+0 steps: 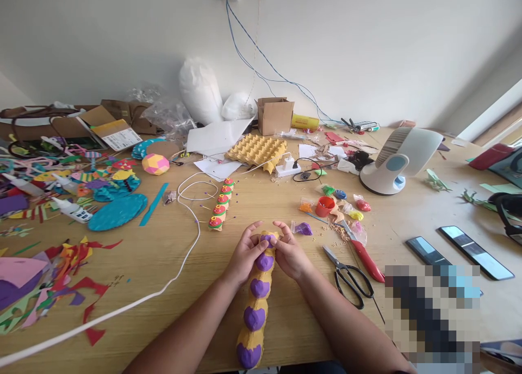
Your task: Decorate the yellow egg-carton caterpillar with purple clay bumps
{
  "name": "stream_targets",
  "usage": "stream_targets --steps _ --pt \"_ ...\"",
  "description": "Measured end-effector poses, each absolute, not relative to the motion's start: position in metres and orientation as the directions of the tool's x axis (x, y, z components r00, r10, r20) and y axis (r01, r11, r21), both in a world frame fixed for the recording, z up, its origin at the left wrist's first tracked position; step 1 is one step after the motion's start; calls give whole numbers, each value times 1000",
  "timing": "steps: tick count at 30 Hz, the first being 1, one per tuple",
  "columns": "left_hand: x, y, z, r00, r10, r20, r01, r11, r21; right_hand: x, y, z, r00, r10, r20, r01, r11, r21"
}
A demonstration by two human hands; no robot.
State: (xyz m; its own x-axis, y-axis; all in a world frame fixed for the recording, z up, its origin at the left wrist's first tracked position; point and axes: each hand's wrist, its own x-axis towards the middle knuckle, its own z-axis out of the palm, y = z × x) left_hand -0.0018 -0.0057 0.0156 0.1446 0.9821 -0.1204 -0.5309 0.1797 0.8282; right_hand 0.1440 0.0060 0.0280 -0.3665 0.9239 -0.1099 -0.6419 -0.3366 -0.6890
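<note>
A strip of egg carton (259, 302) with purple-covered bumps and yellow edges runs from the table's front edge to my hands. My left hand (247, 250) grips its far end from the left, thumb on the last purple bump. From the other side my right hand (290, 250) holds the same end, thumb pressed near that bump and index finger raised. Just beyond lies a bag of purple clay (302, 229). Left of it, a second egg carton strip (221, 205) carries red and green decorated bumps, with small pins around it.
Black-handled scissors (349, 276) and a red-handled knife (362, 254) lie to the right, near a red cup (325, 206) and several clay bags. A white cable (163, 290) crosses the left side. Farther back are an egg tray (258, 150), a power strip (287, 167) and a fan (393, 162).
</note>
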Motion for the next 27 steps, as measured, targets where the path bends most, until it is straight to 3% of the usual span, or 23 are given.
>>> stream_targets --steps 18,27 --pt "-1 -7 11 150 986 -74 -419 132 898 142 2 29 -317 933 -167 -666 -345 -661" --pt "-1 -7 15 153 982 -109 -421 165 892 145 1 30 -376 903 -210 -677 -422 -603"
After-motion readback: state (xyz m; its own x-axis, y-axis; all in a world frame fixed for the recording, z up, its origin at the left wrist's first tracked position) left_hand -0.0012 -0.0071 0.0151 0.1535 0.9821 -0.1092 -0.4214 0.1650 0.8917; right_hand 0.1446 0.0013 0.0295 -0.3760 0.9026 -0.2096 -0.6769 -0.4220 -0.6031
